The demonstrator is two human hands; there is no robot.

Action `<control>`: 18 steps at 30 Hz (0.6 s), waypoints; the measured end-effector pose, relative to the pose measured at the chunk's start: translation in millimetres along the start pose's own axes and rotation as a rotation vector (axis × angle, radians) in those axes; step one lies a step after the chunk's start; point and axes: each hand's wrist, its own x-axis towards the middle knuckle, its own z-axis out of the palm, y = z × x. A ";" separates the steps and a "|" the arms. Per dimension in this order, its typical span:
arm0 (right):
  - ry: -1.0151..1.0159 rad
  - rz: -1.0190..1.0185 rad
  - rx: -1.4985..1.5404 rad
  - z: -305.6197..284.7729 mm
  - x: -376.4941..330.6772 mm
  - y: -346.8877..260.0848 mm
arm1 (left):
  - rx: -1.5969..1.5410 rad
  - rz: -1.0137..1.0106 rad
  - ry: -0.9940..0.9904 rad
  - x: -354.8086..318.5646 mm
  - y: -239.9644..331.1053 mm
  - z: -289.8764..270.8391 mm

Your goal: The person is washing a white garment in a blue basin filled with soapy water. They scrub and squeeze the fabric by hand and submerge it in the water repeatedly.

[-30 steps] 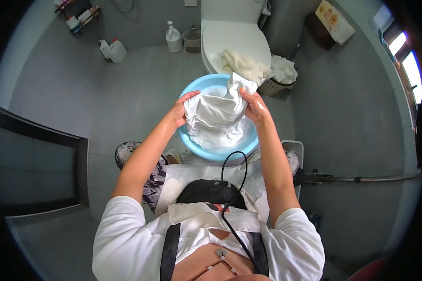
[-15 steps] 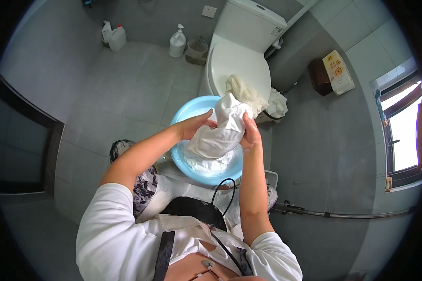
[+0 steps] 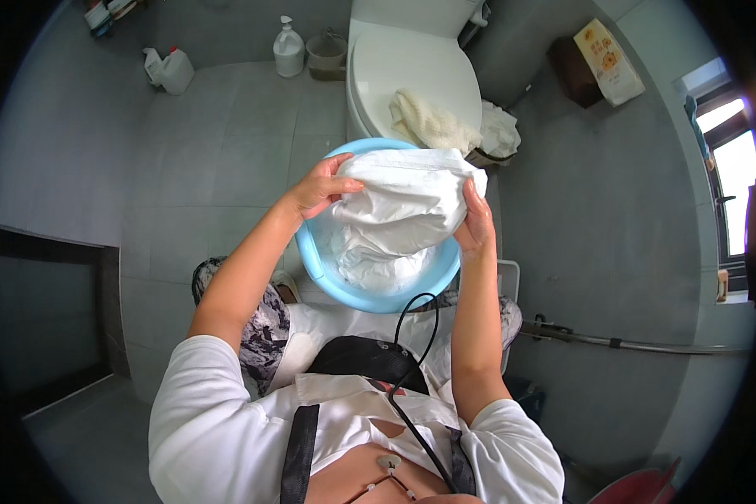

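Between my two hands a wet white cloth garment [image 3: 407,197] is stretched out, its upper edge spread wide and its lower part hanging down. My left hand [image 3: 323,186] grips its left edge, thumb on top. At the right edge my right hand [image 3: 476,220] is closed on the fabric. Below is a light blue basin [image 3: 315,265], with the lower folds of white cloth reaching down into it; soapy water shows beside them. Where the held garment ends and any other cloth in the basin begins, I cannot tell.
A cream knitted cloth [image 3: 433,126] lies over the front of the toilet [image 3: 412,71]. Beside it stands a bin [image 3: 497,134] with a white liner. Along the back wall are a pump bottle [image 3: 288,50], a small bucket [image 3: 327,55] and a white jug [image 3: 175,72]. A black cable [image 3: 407,403] loops near my lap.
My hands have moved apart, and the bunched white garment is now spread wide between them. The view has shifted, so the basin and toilet sit a little higher in the picture.
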 end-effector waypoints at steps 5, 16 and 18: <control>0.002 0.031 0.227 -6.5 -3.8 13.6 | -0.179 -0.006 -0.065 5.1 -15.8 -17.3; -0.111 0.288 -0.303 66.4 -35.6 20.6 | -0.223 0.140 0.326 21.5 -41.2 0.4; -0.243 0.329 -0.841 113.1 -52.9 24.4 | -0.568 0.212 -0.128 14.5 -44.7 -4.1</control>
